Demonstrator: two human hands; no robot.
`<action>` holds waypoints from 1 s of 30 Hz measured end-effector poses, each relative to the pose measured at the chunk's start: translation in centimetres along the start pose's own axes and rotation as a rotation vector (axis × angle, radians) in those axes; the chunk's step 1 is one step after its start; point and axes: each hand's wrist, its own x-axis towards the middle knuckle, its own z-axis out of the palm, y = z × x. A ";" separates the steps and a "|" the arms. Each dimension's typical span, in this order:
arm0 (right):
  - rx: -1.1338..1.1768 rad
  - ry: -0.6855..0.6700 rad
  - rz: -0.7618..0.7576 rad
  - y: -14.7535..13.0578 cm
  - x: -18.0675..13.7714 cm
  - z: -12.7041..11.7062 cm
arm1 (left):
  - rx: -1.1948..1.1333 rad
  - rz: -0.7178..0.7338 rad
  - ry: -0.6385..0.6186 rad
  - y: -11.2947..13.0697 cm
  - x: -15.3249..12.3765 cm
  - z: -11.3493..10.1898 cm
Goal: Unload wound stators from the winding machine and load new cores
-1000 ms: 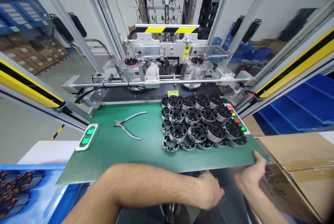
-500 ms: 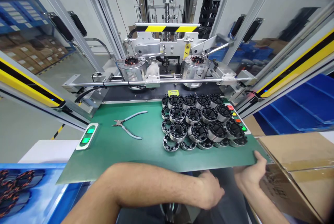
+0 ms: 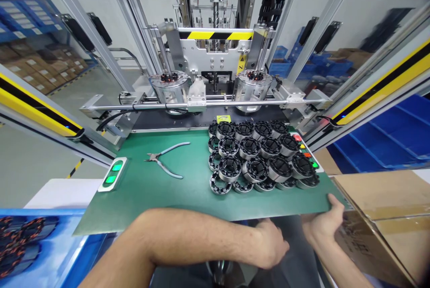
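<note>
My left hand (image 3: pixel 270 245) is curled closed below the front edge of the green tabletop (image 3: pixel 161 203), its forearm crossing my lap. Most of its fingers are turned away, so anything inside them is hidden. At the right front corner, my right hand (image 3: pixel 324 225) grips the table edge, thumb on top and fingers out of sight underneath. Black-and-silver ring-shaped stator cores (image 3: pixel 257 169) stand in stacked rows nearest that hand. Left of them lie diagonal cutters (image 3: pixel 168 158) with grey-blue handles, jaws apart. Neither hand touches the cores or the cutters.
Behind the table stands a machine with two round stations, left (image 3: pixel 171 86) and right (image 3: pixel 253 88), each holding a wound core. Lit green buttons (image 3: pixel 113 174) sit at left. A blue bin (image 3: pixel 63 238) of wound cores is lower left; a cardboard box (image 3: pixel 386 198) stands right.
The metal arms above both machine stations have swung from a low slant to upright, with rods now standing over the wound cores. Both my hands stay in place.
</note>
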 end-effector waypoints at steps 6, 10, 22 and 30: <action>0.012 0.029 -0.011 0.1 0.1 0.0 | 0.011 -0.014 -0.015 0.1 0.0 0.1; 0.017 0.011 -0.012 0.2 0.2 -0.1 | 0.003 -0.020 0.000 0.2 0.2 0.2; -0.006 0.024 -0.014 0.2 0.3 -0.2 | -0.010 -0.040 0.033 0.2 0.5 0.5; -0.008 0.030 -0.009 0.1 0.1 0.0 | -0.009 -0.050 0.010 0.4 0.8 0.9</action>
